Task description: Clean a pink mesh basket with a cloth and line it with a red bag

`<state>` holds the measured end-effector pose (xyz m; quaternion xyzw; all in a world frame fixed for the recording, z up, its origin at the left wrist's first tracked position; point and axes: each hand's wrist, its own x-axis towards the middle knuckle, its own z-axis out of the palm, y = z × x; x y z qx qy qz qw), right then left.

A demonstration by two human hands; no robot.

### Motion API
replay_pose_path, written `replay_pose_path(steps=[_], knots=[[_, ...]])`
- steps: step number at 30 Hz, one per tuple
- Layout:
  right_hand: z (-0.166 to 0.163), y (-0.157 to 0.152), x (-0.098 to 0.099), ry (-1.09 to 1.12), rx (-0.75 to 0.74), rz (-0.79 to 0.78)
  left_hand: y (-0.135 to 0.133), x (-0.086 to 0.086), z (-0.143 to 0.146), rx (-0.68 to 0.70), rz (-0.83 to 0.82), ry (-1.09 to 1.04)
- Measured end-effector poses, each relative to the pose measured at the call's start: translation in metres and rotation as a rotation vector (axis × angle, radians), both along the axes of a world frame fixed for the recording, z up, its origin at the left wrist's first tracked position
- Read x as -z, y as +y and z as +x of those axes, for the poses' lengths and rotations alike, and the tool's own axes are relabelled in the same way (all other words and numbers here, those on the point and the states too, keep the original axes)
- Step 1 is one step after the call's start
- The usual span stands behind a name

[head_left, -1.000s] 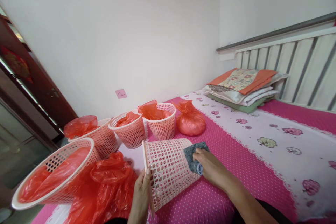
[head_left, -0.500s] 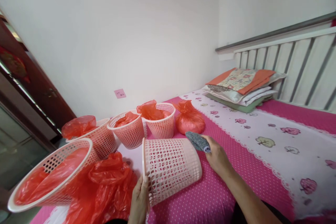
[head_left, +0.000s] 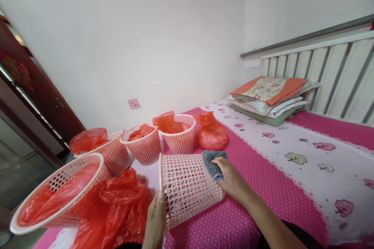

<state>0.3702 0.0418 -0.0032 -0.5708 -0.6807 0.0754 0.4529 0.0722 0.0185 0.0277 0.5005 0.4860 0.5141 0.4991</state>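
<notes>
A pale pink perforated plastic basket (head_left: pixel 187 192) lies on its side in front of me, its rim facing left. My left hand (head_left: pixel 154 218) grips that rim, thumb outside and the other fingers hidden inside. In my right hand (head_left: pixel 230 179) is a folded grey cloth (head_left: pixel 210 163), pressed on the basket's side near its base. A crumpled red plastic bag (head_left: pixel 125 206) lies just left of my left hand. Behind the basket sits a knotted red plastic bag (head_left: pixel 212 134) with something bulky in it.
Several upright baskets with red bags in them stand left and behind, among them a large basket (head_left: pixel 101 177) and a smaller basket (head_left: pixel 143 149). Folded bedding (head_left: pixel 269 97) is stacked at the far right by a white slatted headboard (head_left: pixel 330 74). A pink dotted bedspread (head_left: pixel 248 155) lies beneath.
My right hand has moved left and slightly down, bringing the cloth from the basket's base edge onto its side. My left hand and the basket have hardly moved.
</notes>
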Motion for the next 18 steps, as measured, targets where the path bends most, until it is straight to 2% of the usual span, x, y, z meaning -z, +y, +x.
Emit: replay_pose_path(steps=[3,5,7,10,12,15,17,18], knots=[[-0.004,-0.003,-0.008,0.049,-0.044,0.01,0.0,0.001,-0.001,0.0,0.002,0.016],[-0.007,-0.008,-0.017,0.157,-0.112,-0.001,0.0,0.001,-0.001,-0.017,0.003,0.029],[-0.008,-0.015,-0.026,0.364,-0.228,-0.066,0.001,-0.001,-0.001,-0.062,-0.01,0.019],[-0.006,-0.025,-0.036,0.787,-0.443,-0.253,0.001,-0.004,0.0,-0.152,-0.008,0.055],[-0.003,-0.03,-0.039,1.026,-0.544,-0.336,-0.001,-0.005,0.0,-0.255,0.094,0.147],[-0.003,-0.033,-0.037,1.222,-0.643,-0.388,-0.013,-0.009,0.003,-0.422,0.364,0.3],[-0.008,-0.033,-0.034,1.263,-0.692,-0.428,-0.025,-0.012,0.01,-0.374,0.457,0.289],[-0.011,-0.033,-0.033,1.268,-0.708,-0.446,-0.031,-0.014,0.016,-0.275,0.433,0.219]])
